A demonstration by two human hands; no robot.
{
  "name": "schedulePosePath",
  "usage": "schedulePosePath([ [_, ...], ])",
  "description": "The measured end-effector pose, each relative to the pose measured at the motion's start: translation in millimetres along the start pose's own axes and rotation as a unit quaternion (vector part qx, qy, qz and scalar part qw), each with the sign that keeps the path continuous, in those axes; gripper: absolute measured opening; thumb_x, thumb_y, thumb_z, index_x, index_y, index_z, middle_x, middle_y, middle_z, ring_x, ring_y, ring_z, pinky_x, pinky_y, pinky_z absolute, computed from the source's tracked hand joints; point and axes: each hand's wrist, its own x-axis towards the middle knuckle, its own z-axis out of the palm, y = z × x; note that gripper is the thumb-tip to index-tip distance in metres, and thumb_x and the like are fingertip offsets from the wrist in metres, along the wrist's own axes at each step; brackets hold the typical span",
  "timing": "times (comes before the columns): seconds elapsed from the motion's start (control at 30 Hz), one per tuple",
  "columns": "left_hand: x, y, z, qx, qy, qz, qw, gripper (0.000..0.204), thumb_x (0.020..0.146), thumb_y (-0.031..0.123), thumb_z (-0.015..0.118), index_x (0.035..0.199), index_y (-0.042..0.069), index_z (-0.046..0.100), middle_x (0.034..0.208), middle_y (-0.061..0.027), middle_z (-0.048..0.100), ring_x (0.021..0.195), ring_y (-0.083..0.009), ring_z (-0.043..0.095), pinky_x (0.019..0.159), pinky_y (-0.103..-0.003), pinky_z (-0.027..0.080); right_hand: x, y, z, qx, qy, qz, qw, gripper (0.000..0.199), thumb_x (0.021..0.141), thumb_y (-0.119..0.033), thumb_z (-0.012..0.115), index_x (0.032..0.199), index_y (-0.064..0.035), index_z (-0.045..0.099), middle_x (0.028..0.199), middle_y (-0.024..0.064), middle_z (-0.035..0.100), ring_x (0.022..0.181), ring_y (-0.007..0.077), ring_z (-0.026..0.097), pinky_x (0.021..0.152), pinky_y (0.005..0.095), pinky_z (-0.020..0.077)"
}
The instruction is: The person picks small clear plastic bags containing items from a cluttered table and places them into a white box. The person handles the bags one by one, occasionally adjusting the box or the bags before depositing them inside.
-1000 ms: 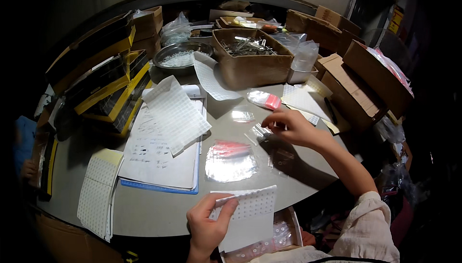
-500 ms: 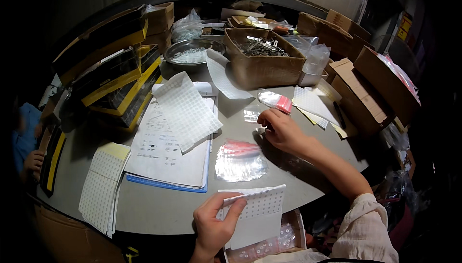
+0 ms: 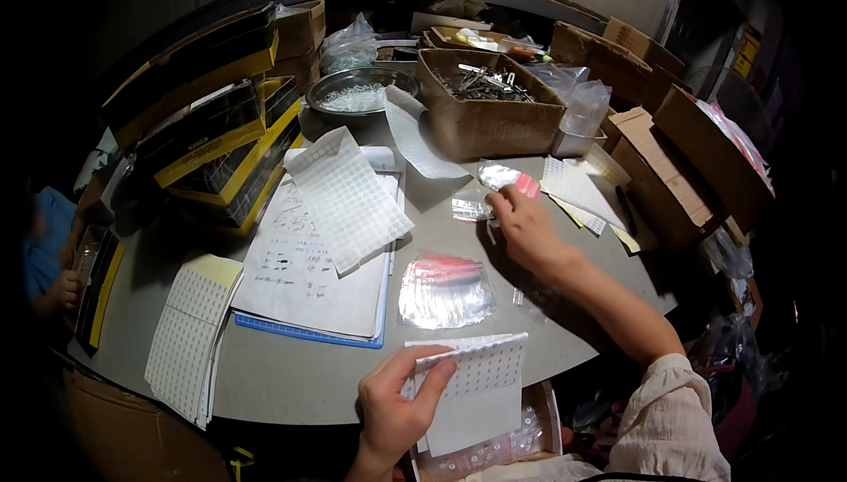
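Head view: left hand (image 3: 399, 409) at six o'clock, pinching sticker sheet (image 3: 476, 385) by its left edge; right hand (image 3: 529, 228) at two o'clock, fingertips closed on small clear bag (image 3: 470, 208); both probably light, limp, slippery; best pinched at edges.

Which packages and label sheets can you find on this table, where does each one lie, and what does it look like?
Label sheet: white, gridded, in the left hand, near edge.
Clear bag stack: shiny, red strip, table centre.
Small clear bag: under the right hand.
Cardboard box: brown, open, holding metal parts, at the back.
Black and yellow boxes: flat, stacked at left.
Gridded sheet: white, on the notebook.
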Motion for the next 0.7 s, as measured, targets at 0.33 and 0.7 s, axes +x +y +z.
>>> schedulePosePath([
  [0.33,0.8,0.6,3.8,0.037,-0.012,0.022,0.999,0.016,0.093,0.003,0.076,0.106,-0.006,0.077,0.084,-0.0061,0.076,0.079,-0.0084,0.067,0.071,-0.024,0.052,-38.8,9.1,-74.7,0.112,-0.111,0.012,0.987,0.058,0.086,-0.020,0.085,0.133,-0.0042,0.054,0.133,0.0208,0.054,0.123,0.0397,0.056,0.106,0.0483,0.0478],
  [0.7,-1.5,1.4,6.3,0.054,-0.004,0.007,0.999,0.014,0.091,0.009,0.081,0.100,-0.001,0.079,0.086,-0.0146,0.077,0.078,-0.0206,0.075,0.069,-0.031,0.055,-83.5,-107.2,-115.3,0.203,-0.117,-0.153,0.960,0.035,0.085,-0.001,0.076,0.118,-0.0026,0.063,0.105,0.0129,0.063,0.094,0.0318,0.066,0.078,0.0406,0.0565],
])
